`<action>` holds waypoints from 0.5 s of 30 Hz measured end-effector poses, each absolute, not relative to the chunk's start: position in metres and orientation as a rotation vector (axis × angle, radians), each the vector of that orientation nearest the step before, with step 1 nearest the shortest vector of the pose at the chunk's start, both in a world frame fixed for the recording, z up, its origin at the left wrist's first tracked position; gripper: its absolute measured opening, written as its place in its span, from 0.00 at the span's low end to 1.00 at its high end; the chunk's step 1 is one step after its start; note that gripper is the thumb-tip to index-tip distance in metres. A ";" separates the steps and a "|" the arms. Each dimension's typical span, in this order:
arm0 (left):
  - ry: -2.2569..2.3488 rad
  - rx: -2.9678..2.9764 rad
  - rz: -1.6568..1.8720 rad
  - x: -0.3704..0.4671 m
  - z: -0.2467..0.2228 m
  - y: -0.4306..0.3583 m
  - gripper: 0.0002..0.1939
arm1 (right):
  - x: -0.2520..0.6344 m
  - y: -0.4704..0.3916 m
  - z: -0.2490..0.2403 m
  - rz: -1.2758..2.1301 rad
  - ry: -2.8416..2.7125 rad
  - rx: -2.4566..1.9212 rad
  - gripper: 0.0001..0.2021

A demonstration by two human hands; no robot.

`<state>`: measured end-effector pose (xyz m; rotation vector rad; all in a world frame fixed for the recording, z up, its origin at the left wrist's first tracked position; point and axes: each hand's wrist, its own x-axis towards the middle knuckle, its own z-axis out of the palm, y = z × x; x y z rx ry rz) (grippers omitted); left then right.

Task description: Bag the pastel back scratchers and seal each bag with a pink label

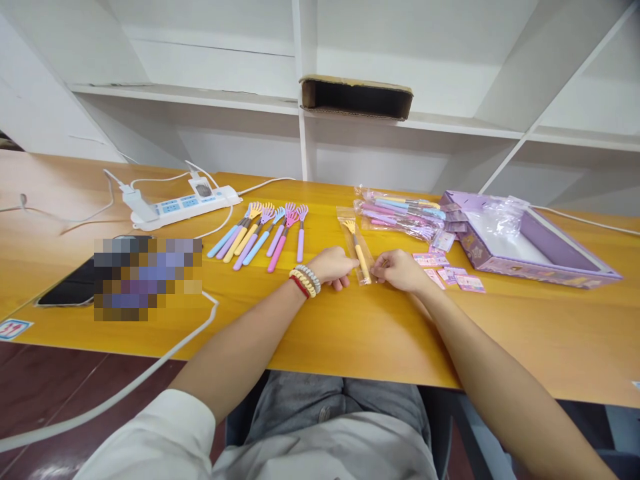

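A yellow back scratcher (359, 257) with a claw-shaped head lies inside a clear plastic bag (345, 217) on the table, claw end away from me. My left hand (334, 267), with beaded bracelets at the wrist, is closed at the bag's left edge near the handle. On the opposite side, my right hand (400, 269) pinches the bag's lower right edge. Off to the left lies a row of loose back scratchers (260, 233) in blue, yellow, purple and pink. Bagged back scratchers (400, 212) are piled to the right, beyond my right hand.
Small printed cards (453, 274) lie right of my right hand, beside an open purple display box (540, 267) holding clear plastic. A power strip (185, 205) with plugs and cables, and a dark phone (67, 280), occupy the left. White shelving with a cardboard box (356, 99) stands behind.
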<state>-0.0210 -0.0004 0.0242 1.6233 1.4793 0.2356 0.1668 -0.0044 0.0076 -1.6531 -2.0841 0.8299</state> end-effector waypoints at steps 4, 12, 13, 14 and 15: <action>1.391 1.542 0.233 -0.016 0.027 -0.006 0.18 | 0.166 -0.005 0.010 0.840 -2.082 -1.672 0.07; 1.349 1.409 0.372 -0.007 0.017 -0.006 0.11 | 0.167 -0.003 0.008 0.850 -2.077 -1.655 0.06; 1.348 1.414 0.376 -0.007 0.017 -0.006 0.11 | 0.167 -0.003 0.008 0.856 -2.077 -1.650 0.06; 1.348 1.423 0.379 -0.007 0.017 -0.006 0.10 | 0.167 -0.003 0.007 0.865 -2.076 -1.645 0.06; 1.347 1.429 0.381 -0.007 0.017 -0.006 0.09 | 0.166 -0.003 0.007 0.874 -2.071 -1.642 0.06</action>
